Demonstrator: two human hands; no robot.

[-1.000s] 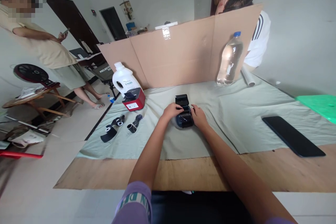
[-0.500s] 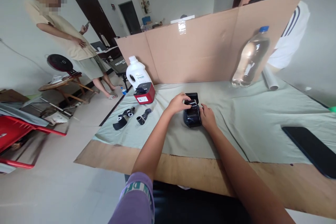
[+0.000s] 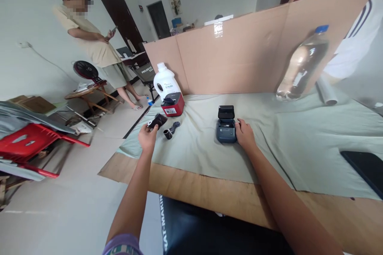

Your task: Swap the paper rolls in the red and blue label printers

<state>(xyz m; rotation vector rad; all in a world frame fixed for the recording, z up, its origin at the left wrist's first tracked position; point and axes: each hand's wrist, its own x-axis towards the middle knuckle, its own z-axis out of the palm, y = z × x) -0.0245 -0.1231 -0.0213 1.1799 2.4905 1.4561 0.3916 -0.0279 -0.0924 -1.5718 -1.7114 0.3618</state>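
Note:
A dark blue portable label printer [image 3: 226, 132] sits on the green cloth [image 3: 197, 147] with its black lid raised and its inside showing. My right hand [image 3: 245, 133] is at the printer's right side, fingers curled against its edge. Over at the left of the cloth, my left hand [image 3: 147, 137] pinches a black ribbon roll [image 3: 158, 120] with a pale core end. Beside it lies another black ribbon roll [image 3: 168, 134] with crumpled film trailing from it. Anything directly beneath my left hand is hidden.
A red-and-black box [image 3: 173, 105] and a white jug [image 3: 167, 81] stand at the back left. Behind is a cardboard panel [image 3: 233, 55], with a large clear bottle [image 3: 302, 63] and a white tube [image 3: 327, 91] at right. A black phone-like slab [image 3: 363, 169] lies far right. A person [image 3: 95, 40] stands left.
My left hand has moved from the printer to the left side of the cloth. Glossy black film no longer covers the printer. My right hand stays on the printer; the view has shifted left.

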